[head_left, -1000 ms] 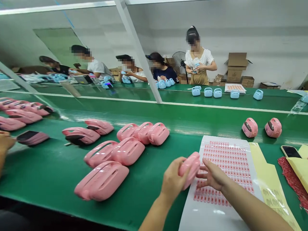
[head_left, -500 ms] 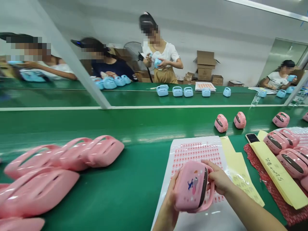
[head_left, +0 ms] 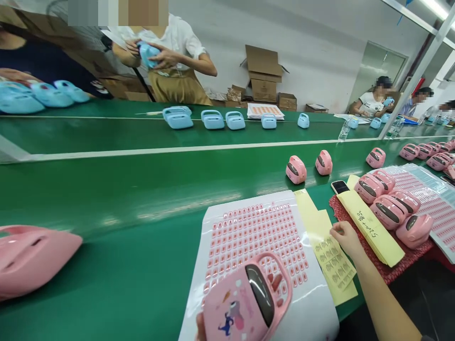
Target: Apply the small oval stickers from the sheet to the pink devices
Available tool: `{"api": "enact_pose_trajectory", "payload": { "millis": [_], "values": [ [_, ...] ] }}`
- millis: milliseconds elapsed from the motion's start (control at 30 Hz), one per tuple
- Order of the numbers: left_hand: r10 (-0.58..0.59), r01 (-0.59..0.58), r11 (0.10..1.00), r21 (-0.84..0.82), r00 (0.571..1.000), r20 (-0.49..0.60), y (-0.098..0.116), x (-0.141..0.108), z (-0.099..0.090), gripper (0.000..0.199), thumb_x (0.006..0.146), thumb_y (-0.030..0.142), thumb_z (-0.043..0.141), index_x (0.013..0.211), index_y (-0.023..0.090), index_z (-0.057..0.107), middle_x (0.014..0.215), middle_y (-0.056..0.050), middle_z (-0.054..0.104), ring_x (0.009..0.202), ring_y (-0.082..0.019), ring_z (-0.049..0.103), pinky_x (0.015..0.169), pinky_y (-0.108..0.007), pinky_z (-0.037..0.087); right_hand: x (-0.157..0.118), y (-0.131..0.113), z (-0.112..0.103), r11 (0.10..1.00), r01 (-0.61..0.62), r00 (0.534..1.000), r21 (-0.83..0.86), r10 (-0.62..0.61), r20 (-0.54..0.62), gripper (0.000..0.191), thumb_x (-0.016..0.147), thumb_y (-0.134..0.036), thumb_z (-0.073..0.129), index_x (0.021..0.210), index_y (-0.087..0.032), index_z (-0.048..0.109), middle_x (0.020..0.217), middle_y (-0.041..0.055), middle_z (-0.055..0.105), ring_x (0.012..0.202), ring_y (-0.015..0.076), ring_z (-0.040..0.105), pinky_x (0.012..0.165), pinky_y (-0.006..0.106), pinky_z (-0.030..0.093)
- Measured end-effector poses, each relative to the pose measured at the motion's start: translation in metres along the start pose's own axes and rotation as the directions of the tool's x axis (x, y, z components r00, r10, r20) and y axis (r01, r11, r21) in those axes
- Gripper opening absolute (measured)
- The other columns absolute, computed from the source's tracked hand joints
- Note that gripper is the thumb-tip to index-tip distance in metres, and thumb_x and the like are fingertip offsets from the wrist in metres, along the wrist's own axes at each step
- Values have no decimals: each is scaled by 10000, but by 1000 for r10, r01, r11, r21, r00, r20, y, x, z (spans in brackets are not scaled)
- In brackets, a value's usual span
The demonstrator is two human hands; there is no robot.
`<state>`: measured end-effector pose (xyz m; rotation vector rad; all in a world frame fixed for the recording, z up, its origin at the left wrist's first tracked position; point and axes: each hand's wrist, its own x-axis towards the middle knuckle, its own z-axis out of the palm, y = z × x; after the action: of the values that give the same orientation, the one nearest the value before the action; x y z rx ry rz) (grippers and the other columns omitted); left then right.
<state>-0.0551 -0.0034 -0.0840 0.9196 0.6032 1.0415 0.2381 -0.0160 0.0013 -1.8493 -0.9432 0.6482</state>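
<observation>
While beside yellow stickers (head_left: 332, 259), right hand (head_left: 346, 239)

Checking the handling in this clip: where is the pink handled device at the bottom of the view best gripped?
Probably by the arched handle on the upper edge of the pink handled device, coming from the right. That loop stands proud of the body, and the right hand is close by over the yellow sticker sheet, while the left hand shows only at the lower edge.

left hand (head_left: 200, 327): mostly hidden behind pink handled device (head_left: 245, 303), bottom-cut | co-worker's head (head_left: 119, 12): blurred, top-cut
</observation>
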Motion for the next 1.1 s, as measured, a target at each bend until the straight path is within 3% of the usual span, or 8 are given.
{"api": "enact_pose_trajectory", "payload": {
  "millis": [67,133,233,400,667,867,1000,1100],
  "values": [
    [-119,54,955,-292,970,-210,12,3,0,531,769,713,367,1226,482,510,1089,17,705,889,-290,690,652,-449,592,0,14,-6,997,-31,998,-68,27,-55,83,667,-253,572,608,-205,540,783,62,562,777,239,577,749,389,474],
    [-257,94,876,-473,922,-291,26,5,4,502,761,676,450,1213,470,525,1027,24,731,871,-274,695,725,-445,575,-2,23,-3,992,-49,995,-118,38,-94,89,648,-225,570,567,-209,538,721,38,537,701,219,559,714,369,468],
    [-371,149,770,-620,895,-246,43,5,12,513,736,604,562,1213,418,541,1036,18,730,928,-287,675,899,-497,477,-4,27,9,987,-46,988,-155,22,-151,134,634,-184,551,520,-222,491,683,17,488,635,198,521,683,347,452],
    [-278,81,711,-699,945,-173,44,4,11,437,760,414,617,1193,377,574,1040,-18,729,890,-303,684,933,-545,420,-9,28,20,992,7,981,-124,-31,-192,148,666,-197,516,557,-247,429,711,22,448,651,211,491,683,351,438],
    [-293,65,723,-687,931,-220,46,9,17,404,761,309,608,1156,391,596,976,-10,747,857,-293,691,856,-534,476,-13,32,19,995,-41,994,87,49,-94,224,674,-435,573,634,-218,536,706,37,548,711,220,533,721,367,439],
    [-437,93,787,-610,782,-445,69,18,46,484,684,477,635,1143,324,607,805,-14,756,781,-288,689,800,-488,513,-18,3,10,952,-111,993,286,92,80,406,576,-578,663,625,-187,563,682,21,570,644,171,522,681,342,440],
    [-367,158,889,-429,806,-464,73,26,70,597,581,452,751,1118,226,618,815,-44,733,867,-305,663,787,-440,523,-36,-44,26,912,-103,969,397,3,246,360,588,-534,693,608,-194,576,792,38,582,775,190,540,719,318,433],
    [-247,111,950,-291,837,-487,74,32,85,609,575,487,758,1095,206,611,956,-46,694,1003,-283,607,815,-363,509,-51,-77,48,887,-80,910,455,-121,396,253,606,-427,708,598,-200,597,865,48,560,891,213,523,727,303,417]
  ]
}}
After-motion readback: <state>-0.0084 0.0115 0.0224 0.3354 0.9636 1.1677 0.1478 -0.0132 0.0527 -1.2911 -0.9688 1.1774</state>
